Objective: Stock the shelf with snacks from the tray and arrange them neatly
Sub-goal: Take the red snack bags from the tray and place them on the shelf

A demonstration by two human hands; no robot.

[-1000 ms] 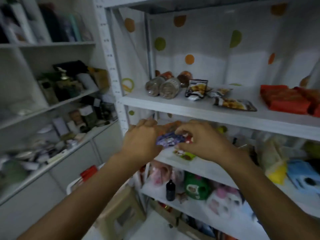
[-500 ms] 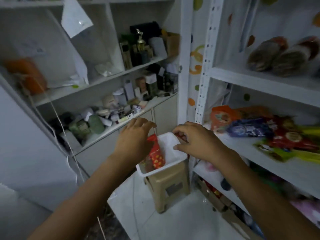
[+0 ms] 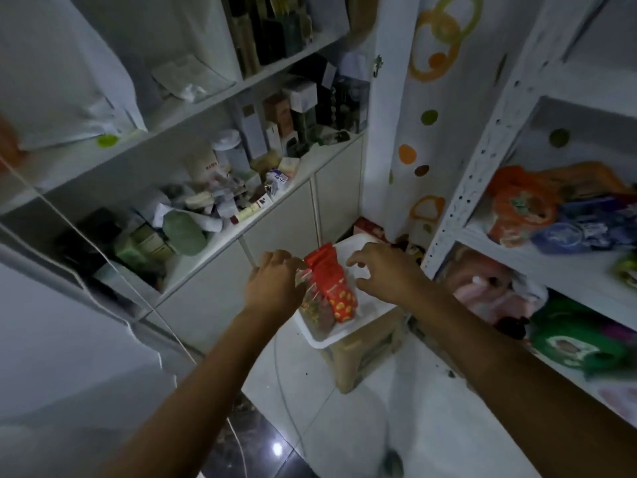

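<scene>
the packets (image 3: 331, 284) are stood upright in the tray (image 3: 329, 340). their tops are pinched by the left hand (image 3: 272, 288); the right hand (image 3: 386, 274), empty and loosely curled, is held just to their right.

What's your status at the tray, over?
Left grip pinching snack packs, upright in white tray. Right grip open, above tray. Nothing seen in the way.

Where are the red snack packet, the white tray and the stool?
red snack packet (image 3: 332, 284), head view, middle of its red face
white tray (image 3: 322, 341), head view, near rim
stool (image 3: 344, 369), head view, front leg
</scene>
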